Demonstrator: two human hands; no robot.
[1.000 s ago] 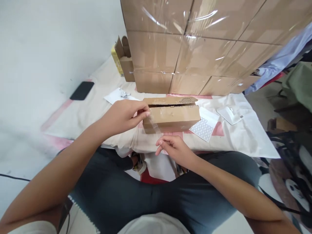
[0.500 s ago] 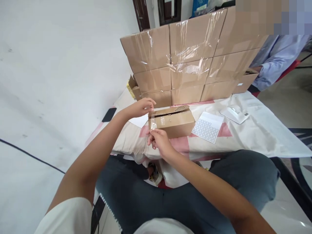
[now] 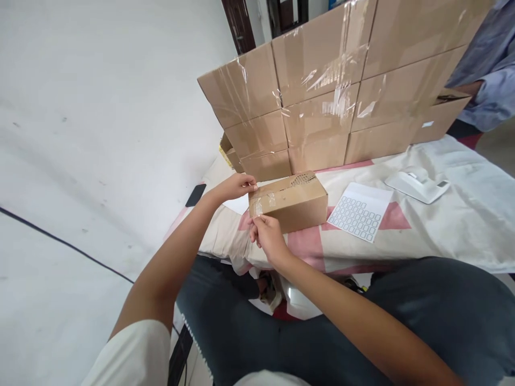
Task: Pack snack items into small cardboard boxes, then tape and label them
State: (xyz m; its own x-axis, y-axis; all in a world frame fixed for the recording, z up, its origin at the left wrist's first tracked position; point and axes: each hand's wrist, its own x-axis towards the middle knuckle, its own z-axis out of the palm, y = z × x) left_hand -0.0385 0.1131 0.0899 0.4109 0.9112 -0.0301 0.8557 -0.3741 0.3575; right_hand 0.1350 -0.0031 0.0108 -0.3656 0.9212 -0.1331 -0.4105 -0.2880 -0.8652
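A small cardboard box (image 3: 303, 214) lies in front of me, its top flaps nearly level and meeting along a perforated seam. A short strip of clear tape (image 3: 258, 205) crosses the left end of its top. At the far-left edge my left hand (image 3: 237, 186) is closed, thumb and fingertips pinched at one end of the strip. My right hand (image 3: 267, 234) pinches at the near end, by the box's front left corner. The fingers partly cover both tape ends.
Stacked, taped cartons (image 3: 317, 102) rise behind the box. A sticker sheet (image 3: 359, 213) and a white tape dispenser (image 3: 418, 185) lie to the right. A black phone-like slab (image 3: 196, 195) is at left, near the wall. A person's sleeve (image 3: 491, 96) shows at far right.
The box's raised flap has come down, and the dark gap along the seam has closed. The tape strip between my hands now lies against the box top. The view has shifted slightly.
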